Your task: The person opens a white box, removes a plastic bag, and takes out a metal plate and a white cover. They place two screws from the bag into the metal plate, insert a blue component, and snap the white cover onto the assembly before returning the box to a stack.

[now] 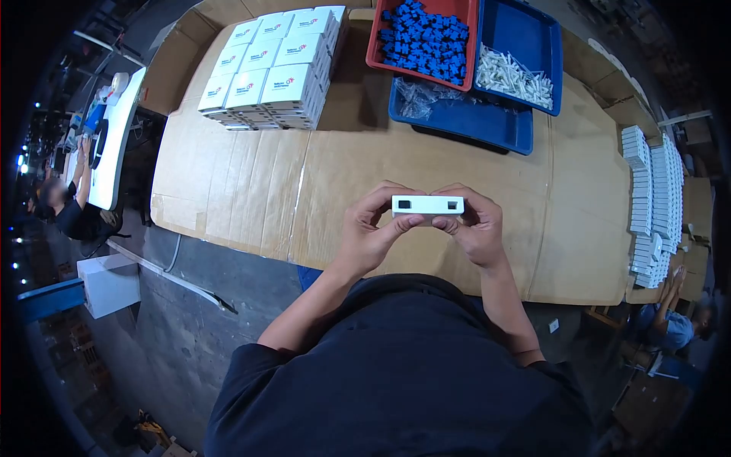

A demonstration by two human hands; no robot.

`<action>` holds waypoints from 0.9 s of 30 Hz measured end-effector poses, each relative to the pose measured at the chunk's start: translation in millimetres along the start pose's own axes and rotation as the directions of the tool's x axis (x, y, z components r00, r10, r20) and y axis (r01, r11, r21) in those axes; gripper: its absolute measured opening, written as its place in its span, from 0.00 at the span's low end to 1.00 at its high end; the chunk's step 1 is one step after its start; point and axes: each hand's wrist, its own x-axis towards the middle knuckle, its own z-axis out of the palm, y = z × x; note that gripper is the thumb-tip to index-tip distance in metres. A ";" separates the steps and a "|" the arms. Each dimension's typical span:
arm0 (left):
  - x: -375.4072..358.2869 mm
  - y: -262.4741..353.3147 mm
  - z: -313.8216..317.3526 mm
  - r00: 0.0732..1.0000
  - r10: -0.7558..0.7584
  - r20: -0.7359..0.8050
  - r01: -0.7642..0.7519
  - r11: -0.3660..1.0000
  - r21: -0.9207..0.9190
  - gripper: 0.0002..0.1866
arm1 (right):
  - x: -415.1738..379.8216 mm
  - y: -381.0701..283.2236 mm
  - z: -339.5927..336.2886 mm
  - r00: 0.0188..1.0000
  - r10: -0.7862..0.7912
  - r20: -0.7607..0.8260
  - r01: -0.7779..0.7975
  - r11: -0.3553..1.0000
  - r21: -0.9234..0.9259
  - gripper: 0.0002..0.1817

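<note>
Between my two hands is a white plastic box (428,204), its narrow side turned up toward me. Two small square openings show on that side; the left one looks filled dark, while the right one looks partly hollow. My left hand (375,232) grips the box's left end, with the thumb along the near lower edge. At the right end my right hand (476,226) holds it the same way, the thumbs close together. The box is held above the cardboard-covered table (343,164). Fingers behind the box are partly hidden.
Stacked white boxes with printed logos (266,65) stand at the back left. A red tray (372,53) holds blue connectors, one blue tray (558,68) white pieces, another blue tray (487,126) clear plastic bags. White boxes (653,198) line the right edge. Other people sit at both sides.
</note>
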 end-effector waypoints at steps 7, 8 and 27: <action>-10.5 29.4 12.2 0.989 -0.130 -0.066 0.109 0.962 -0.250 0.17 | -3.2 -32.3 2.7 0.997 0.024 0.072 -0.027 0.999 0.036 0.20; -13.5 33.5 14.7 0.988 -0.130 -0.083 0.102 0.954 -0.281 0.17 | -3.7 -38.6 4.4 0.996 -0.012 0.091 0.011 1.000 0.018 0.21; 14.1 -37.2 -5.2 0.771 -0.602 0.208 0.443 0.271 -0.855 0.23 | 1.7 21.5 1.2 0.939 0.166 -0.301 -0.140 0.985 0.104 0.20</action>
